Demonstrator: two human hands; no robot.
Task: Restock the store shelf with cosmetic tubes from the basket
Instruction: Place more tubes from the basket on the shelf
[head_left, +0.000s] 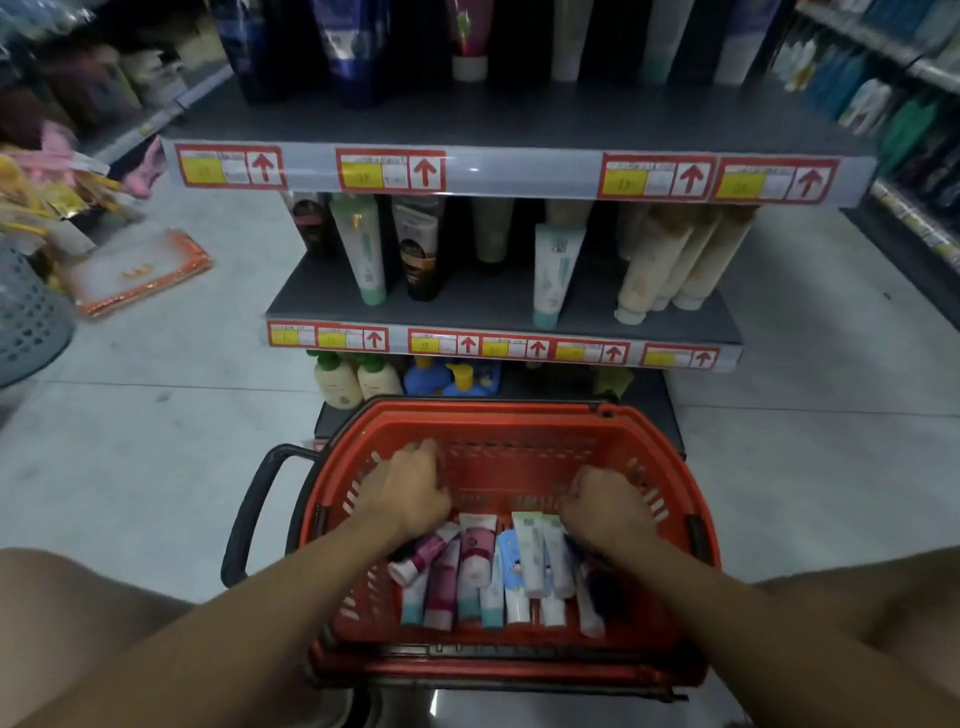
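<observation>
A red basket (519, 415) sits on the pale floor (156, 441) around both hands, holding tubes (475, 561) beneath them. Beyond the hands, shelves (498, 306) carry upright tubes and bottles.

Both hands (408, 488) (605, 501) down, fingers curled

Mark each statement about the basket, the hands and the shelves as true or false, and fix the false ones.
1. The basket is blue. False: it is red.
2. Both hands, left and right, are down inside the basket. True.
3. The cosmetic tubes lie at the near end of the basket. True.
4. The price labels on the shelf edge carry green arrows pointing down. False: the arrows are red and point up.
5. A white and green tube stands cap down on the middle shelf. True.
6. The basket hangs from the top shelf. False: it sits low, before the bottom shelf.
</observation>
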